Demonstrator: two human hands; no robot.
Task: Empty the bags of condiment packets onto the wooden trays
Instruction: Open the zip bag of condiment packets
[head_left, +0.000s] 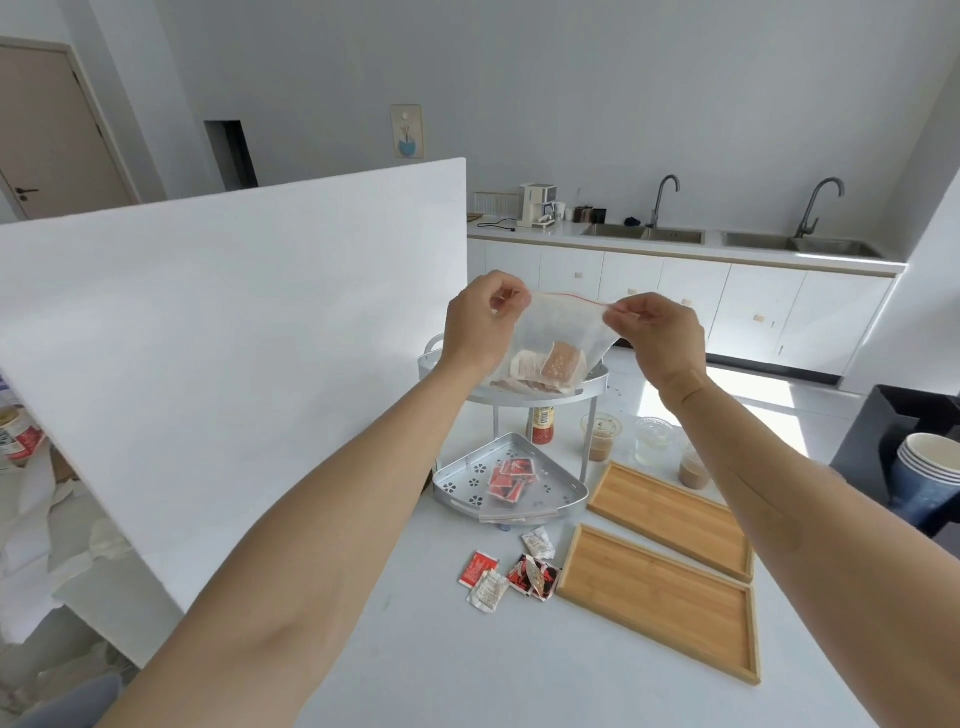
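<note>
I hold a clear zip bag (556, 332) with a red seal strip up in the air above the metal rack's top shelf (592, 387). My left hand (480, 325) pinches the bag's left top corner and my right hand (660, 332) pinches the right top corner. Pale and brown condiment packets (550, 366) lie in the bag's bottom. Two bare wooden trays sit on the table at the right, the near tray (660, 597) and the far tray (670, 506). A second bag of red packets (511, 480) rests on the rack's lower shelf (462, 486).
Loose red and white packets (511, 571) lie on the table left of the near tray. A sauce bottle (542, 423) and three lidded cups (602, 434) stand behind the trays. A white board (234, 338) bounds the left. Stacked paper cups (930, 478) sit at the right edge.
</note>
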